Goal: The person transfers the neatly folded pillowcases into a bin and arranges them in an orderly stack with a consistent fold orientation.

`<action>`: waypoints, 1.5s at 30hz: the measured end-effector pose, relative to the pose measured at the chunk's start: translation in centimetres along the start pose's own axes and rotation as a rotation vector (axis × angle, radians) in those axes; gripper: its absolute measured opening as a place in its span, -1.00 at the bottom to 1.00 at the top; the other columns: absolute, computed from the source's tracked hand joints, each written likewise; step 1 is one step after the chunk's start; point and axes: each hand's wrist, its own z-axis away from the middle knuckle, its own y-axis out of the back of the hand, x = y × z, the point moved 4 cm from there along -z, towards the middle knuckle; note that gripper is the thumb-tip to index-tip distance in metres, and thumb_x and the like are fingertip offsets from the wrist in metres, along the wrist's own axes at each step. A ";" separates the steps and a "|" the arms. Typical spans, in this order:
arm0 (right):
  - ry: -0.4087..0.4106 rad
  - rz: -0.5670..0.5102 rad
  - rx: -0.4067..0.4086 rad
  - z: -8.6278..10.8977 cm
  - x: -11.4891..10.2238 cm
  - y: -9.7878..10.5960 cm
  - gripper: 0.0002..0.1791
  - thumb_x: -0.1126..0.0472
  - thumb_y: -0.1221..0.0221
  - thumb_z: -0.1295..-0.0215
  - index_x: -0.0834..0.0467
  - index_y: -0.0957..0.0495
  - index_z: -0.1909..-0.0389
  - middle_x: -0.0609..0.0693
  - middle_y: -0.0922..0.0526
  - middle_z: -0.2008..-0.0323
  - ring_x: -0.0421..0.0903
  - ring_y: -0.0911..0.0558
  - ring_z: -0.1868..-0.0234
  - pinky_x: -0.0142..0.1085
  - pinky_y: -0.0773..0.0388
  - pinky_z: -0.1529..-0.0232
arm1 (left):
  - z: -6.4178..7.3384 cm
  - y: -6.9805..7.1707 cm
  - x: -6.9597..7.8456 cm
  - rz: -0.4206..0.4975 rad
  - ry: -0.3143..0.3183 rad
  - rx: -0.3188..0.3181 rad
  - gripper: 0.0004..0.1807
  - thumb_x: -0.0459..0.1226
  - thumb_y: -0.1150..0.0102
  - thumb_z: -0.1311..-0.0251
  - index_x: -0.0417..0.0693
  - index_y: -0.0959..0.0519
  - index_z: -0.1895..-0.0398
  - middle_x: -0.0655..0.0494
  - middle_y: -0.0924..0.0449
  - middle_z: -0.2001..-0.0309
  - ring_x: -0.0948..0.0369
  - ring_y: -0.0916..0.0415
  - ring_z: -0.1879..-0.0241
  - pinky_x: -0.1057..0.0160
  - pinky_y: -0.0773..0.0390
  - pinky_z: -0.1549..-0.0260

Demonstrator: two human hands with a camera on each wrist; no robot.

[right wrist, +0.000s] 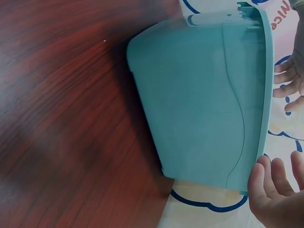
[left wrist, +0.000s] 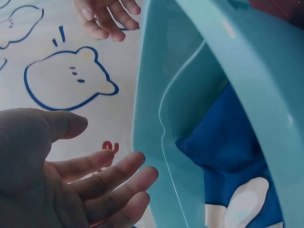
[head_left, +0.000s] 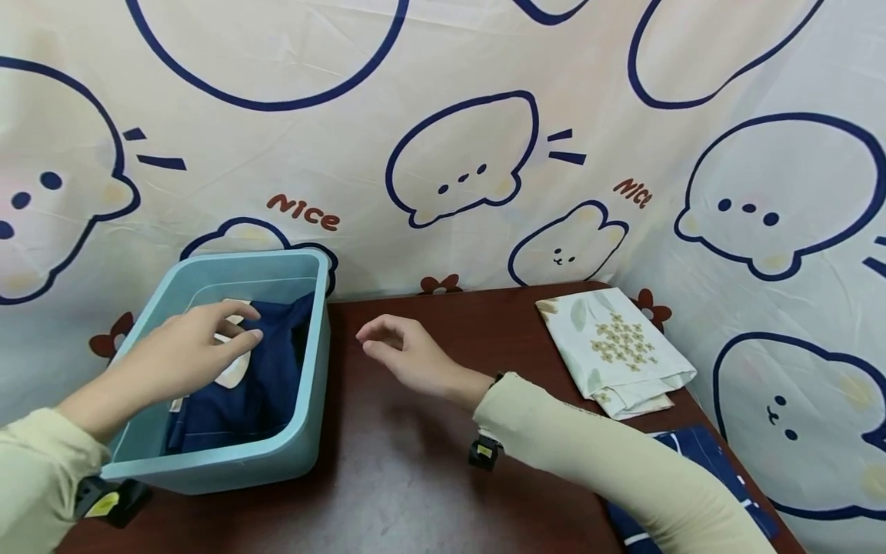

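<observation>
A light-blue plastic bin (head_left: 317, 400) stands at the left of the table. Inside it lies a navy cloth (head_left: 273, 377) with white patches. Over the bin's opening hovers my left hand (head_left: 187, 350), fingers loosely bent and holding nothing; the left wrist view shows its fingers (left wrist: 107, 183) spread apart. To the right of the bin, my right hand (head_left: 418, 358) is raised above the table with relaxed fingers and nothing in them. In the right wrist view that hand (right wrist: 278, 194) appears near the bin's rim, though whether it touches is unclear.
A folded white cloth with yellow flowers (head_left: 616, 350) lies at the table's back right. Nearer, a navy cloth with white lines (head_left: 699, 454) is partly covered by my right sleeve. A cartoon-printed curtain (head_left: 457, 254) hangs behind the brown table (head_left: 388, 492).
</observation>
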 end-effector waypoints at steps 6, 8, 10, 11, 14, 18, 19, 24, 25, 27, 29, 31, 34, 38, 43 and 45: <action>0.006 0.040 -0.038 1.2 0.7 0.3 -0.73 0.25 -0.04 -0.52 0.16 -0.53 -0.14 0.03 -0.59 -0.17 -0.05 -0.63 -0.14 -0.32 -0.54 -0.12 | 0.3 -0.2 1.8 0.016 -0.023 0.036 -0.45 -0.05 -0.04 -0.48 -0.29 -0.43 -0.31 -0.41 -0.62 -0.08 -0.33 -0.61 -0.02 -0.27 -0.64 0.21; 0.011 0.048 -0.047 1.6 0.8 0.4 -0.73 0.25 -0.04 -0.52 0.15 -0.52 -0.15 0.03 -0.59 -0.16 -0.05 -0.62 -0.14 -0.29 -0.54 -0.15 | 0.4 -0.2 2.3 0.020 -0.028 0.045 -0.46 -0.04 -0.05 -0.48 -0.27 -0.44 -0.30 -0.37 -0.62 -0.07 -0.29 -0.63 -0.01 -0.28 -0.63 0.18; 0.011 0.056 -0.051 2.0 1.0 0.6 -0.72 0.24 -0.04 -0.52 0.15 -0.52 -0.15 0.03 -0.59 -0.16 -0.06 -0.62 -0.13 -0.26 -0.54 -0.16 | 0.5 -0.3 2.7 0.023 -0.037 0.054 -0.47 -0.03 -0.05 -0.48 -0.25 -0.46 -0.28 -0.34 -0.62 -0.06 -0.26 -0.64 0.02 -0.28 -0.62 0.17; 0.011 0.059 -0.053 2.2 1.0 0.7 -0.72 0.23 -0.04 -0.52 0.15 -0.52 -0.15 0.04 -0.60 -0.16 -0.07 -0.62 -0.13 -0.25 -0.54 -0.15 | 0.6 -0.3 2.9 0.023 -0.041 0.060 -0.47 -0.03 -0.06 -0.47 -0.24 -0.47 -0.28 -0.33 -0.63 -0.05 -0.24 -0.65 0.03 -0.28 -0.63 0.18; 0.013 0.062 -0.058 2.6 1.3 0.9 -0.72 0.24 -0.04 -0.52 0.17 -0.52 -0.15 0.06 -0.60 -0.15 -0.09 -0.62 -0.12 -0.28 -0.54 -0.14 | 0.9 -0.5 3.5 0.019 -0.051 0.077 -0.49 -0.04 -0.09 -0.46 -0.22 -0.50 -0.25 -0.29 -0.67 -0.01 -0.19 -0.66 0.09 -0.22 -0.65 0.25; 0.017 0.067 -0.062 3.1 1.8 1.2 -0.73 0.26 -0.04 -0.52 0.20 -0.52 -0.14 0.08 -0.60 -0.15 -0.09 -0.63 -0.11 -0.35 -0.54 -0.10 | 1.3 -0.7 4.3 0.020 -0.058 0.094 -0.53 -0.05 -0.14 -0.43 -0.19 -0.53 -0.22 -0.19 -0.72 0.08 -0.03 -0.68 0.19 -0.05 -0.67 0.38; 0.015 0.069 -0.061 3.2 1.9 1.2 -0.74 0.27 -0.04 -0.52 0.19 -0.52 -0.13 0.07 -0.60 -0.15 -0.09 -0.63 -0.10 -0.36 -0.54 -0.10 | 1.3 -0.8 4.6 0.023 -0.058 0.096 -0.53 -0.06 -0.14 -0.42 -0.18 -0.54 -0.22 -0.16 -0.73 0.11 0.02 -0.68 0.21 -0.01 -0.67 0.40; 0.002 0.075 -0.054 3.9 2.4 1.7 -0.74 0.29 -0.05 -0.51 0.19 -0.52 -0.14 0.08 -0.60 -0.15 0.06 -0.63 -0.13 -0.29 -0.56 -0.10 | 1.4 -0.9 5.8 0.039 -0.064 0.105 -0.57 -0.07 -0.15 -0.41 -0.12 -0.55 -0.21 -0.06 -0.76 0.15 0.10 -0.70 0.24 0.08 -0.65 0.43; -0.001 0.074 -0.052 4.0 2.5 1.8 -0.74 0.29 -0.05 -0.51 0.19 -0.52 -0.14 0.08 -0.60 -0.15 0.07 -0.63 -0.13 -0.29 -0.56 -0.10 | 1.3 -0.9 6.0 0.043 -0.067 0.109 -0.56 -0.06 -0.15 -0.41 -0.12 -0.55 -0.21 -0.06 -0.76 0.14 0.10 -0.70 0.23 0.08 -0.65 0.43; -0.011 0.074 -0.051 4.2 2.5 2.0 -0.74 0.28 -0.06 -0.51 0.18 -0.53 -0.14 0.08 -0.60 -0.15 0.06 -0.63 -0.13 -0.34 -0.56 -0.08 | 1.3 -0.8 6.6 0.051 -0.072 0.118 -0.56 -0.06 -0.15 -0.41 -0.10 -0.55 -0.22 -0.07 -0.75 0.09 0.09 -0.71 0.20 0.07 -0.65 0.42; -0.016 0.072 -0.052 4.4 2.6 2.1 -0.74 0.28 -0.06 -0.51 0.18 -0.53 -0.14 0.08 -0.60 -0.15 0.02 -0.64 -0.11 -0.34 -0.56 -0.07 | 1.3 -0.8 7.1 0.062 -0.084 0.126 -0.56 -0.06 -0.15 -0.41 -0.09 -0.54 -0.23 -0.10 -0.74 0.05 0.09 -0.71 0.20 0.07 -0.66 0.41; -0.021 0.072 -0.052 4.7 2.6 2.2 -0.74 0.28 -0.07 -0.51 0.17 -0.53 -0.14 0.08 -0.60 -0.15 0.00 -0.64 -0.10 -0.35 -0.56 -0.06 | 1.3 -0.8 7.7 0.071 -0.097 0.131 -0.57 -0.07 -0.15 -0.41 -0.08 -0.54 -0.22 -0.10 -0.73 0.02 0.11 -0.70 0.20 0.08 -0.66 0.40; -0.029 0.074 -0.042 5.0 2.8 2.6 -0.74 0.29 -0.07 -0.50 0.16 -0.54 -0.13 0.07 -0.61 -0.14 -0.03 -0.64 -0.09 -0.35 -0.57 -0.06 | 1.4 -0.9 8.5 0.081 -0.114 0.136 -0.61 -0.08 -0.14 -0.42 -0.04 -0.55 -0.20 -0.08 -0.72 -0.01 0.13 -0.68 0.19 0.11 -0.65 0.38; -0.028 0.067 -0.033 5.5 3.3 3.1 -0.74 0.27 -0.07 -0.51 0.16 -0.54 -0.13 0.08 -0.61 -0.14 -0.05 -0.64 -0.11 -0.35 -0.57 -0.07 | 1.2 -1.1 9.3 0.088 -0.125 0.127 -0.62 -0.08 -0.13 -0.42 -0.01 -0.55 -0.19 -0.05 -0.71 -0.04 0.12 -0.67 0.16 0.12 -0.63 0.35; -0.027 0.060 -0.016 6.1 4.1 3.8 -0.75 0.25 -0.07 -0.51 0.15 -0.55 -0.12 0.09 -0.61 -0.14 -0.03 -0.62 -0.12 -0.34 -0.57 -0.06 | 0.8 -1.8 10.3 0.100 -0.136 0.095 -0.62 -0.06 -0.13 -0.41 0.00 -0.55 -0.19 -0.01 -0.72 -0.01 0.12 -0.67 0.14 0.17 -0.62 0.39; -0.029 0.064 -0.010 6.3 4.4 4.0 -0.75 0.25 -0.07 -0.52 0.15 -0.56 -0.12 0.09 -0.62 -0.13 0.00 -0.61 -0.14 -0.32 -0.57 -0.06 | 0.6 -2.2 10.7 0.101 -0.137 0.078 -0.62 -0.06 -0.14 -0.41 0.01 -0.56 -0.18 0.04 -0.73 0.06 0.14 -0.65 0.16 0.21 -0.59 0.42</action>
